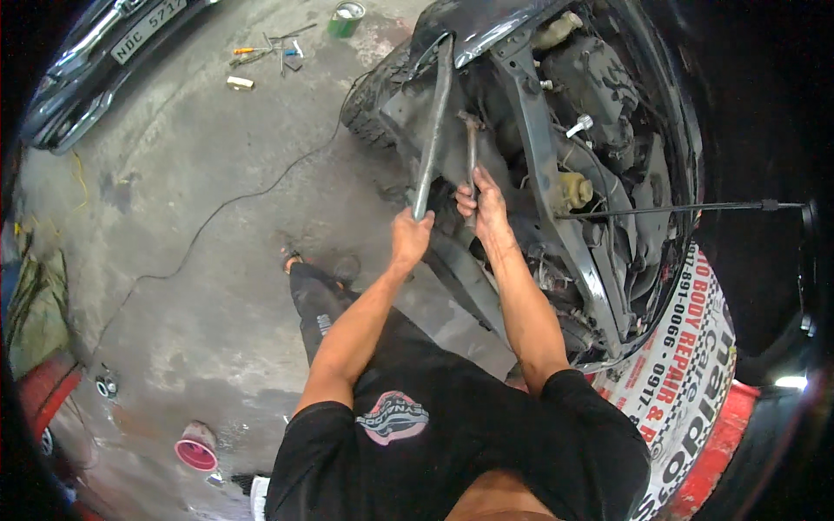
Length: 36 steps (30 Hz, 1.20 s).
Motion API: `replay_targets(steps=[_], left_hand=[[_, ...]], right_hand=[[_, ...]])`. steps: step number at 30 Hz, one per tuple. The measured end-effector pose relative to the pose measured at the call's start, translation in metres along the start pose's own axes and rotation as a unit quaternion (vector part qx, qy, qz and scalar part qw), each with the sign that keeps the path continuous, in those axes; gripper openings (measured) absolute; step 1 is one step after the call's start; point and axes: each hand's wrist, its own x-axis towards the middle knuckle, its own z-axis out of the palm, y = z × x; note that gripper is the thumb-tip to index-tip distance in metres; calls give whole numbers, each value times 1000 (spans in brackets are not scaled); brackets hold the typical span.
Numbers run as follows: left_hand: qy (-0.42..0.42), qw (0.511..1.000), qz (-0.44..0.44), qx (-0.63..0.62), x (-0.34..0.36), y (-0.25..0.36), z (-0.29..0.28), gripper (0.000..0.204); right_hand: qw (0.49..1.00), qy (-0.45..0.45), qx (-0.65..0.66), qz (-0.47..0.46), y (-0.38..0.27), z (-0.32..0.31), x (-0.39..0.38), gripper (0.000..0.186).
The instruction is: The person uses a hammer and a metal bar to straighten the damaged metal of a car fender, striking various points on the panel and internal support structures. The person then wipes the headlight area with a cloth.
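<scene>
My left hand [411, 239] is wrapped round the near end of a long grey metal bar [433, 130]. The bar's far end reaches up to the edge of the dark car fender [486, 28]. In my right hand [485, 204] is a hammer [472, 143], its head pointing away from me over the wheel-well area. Grey body panel shows behind the hammer. A tyre [369, 102] is partly visible left of the bar. To the right runs the grey metal rail [532, 113] of the engine bay.
An open hood with a support rod [695, 209] is at the right. Scattered hand tools [278, 52] and a green can [346, 19] lie on the far floor. A thin cable [228, 201] crosses the concrete. A pink bucket [197, 447] stands near left, another car's bumper [95, 74] far left.
</scene>
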Motion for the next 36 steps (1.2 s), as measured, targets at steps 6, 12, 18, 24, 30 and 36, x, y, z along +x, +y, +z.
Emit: replay_targets(steps=[6, 12, 18, 24, 30, 36], left_hand=[[-20, 999, -30, -14, 4, 9, 9, 30], [-23, 999, -32, -10, 3, 15, 9, 29], [-4, 999, -30, 30, 6, 3, 17, 27], [-16, 999, -5, 43, 9, 13, -1, 27], [-20, 999, 10, 28, 7, 8, -6, 25], [-37, 999, -9, 5, 16, 11, -11, 27]], right_hand=[[1000, 22, -3, -4, -4, 13, 4, 39], [997, -24, -73, 17, -14, 2, -3, 45], [985, 156, 7, -73, 2, -31, 12, 24], [991, 49, -123, 18, -4, -1, -13, 51], [993, 67, -94, 14, -4, -37, -2, 45], [983, 171, 52, -47, 12, -10, 25, 50]])
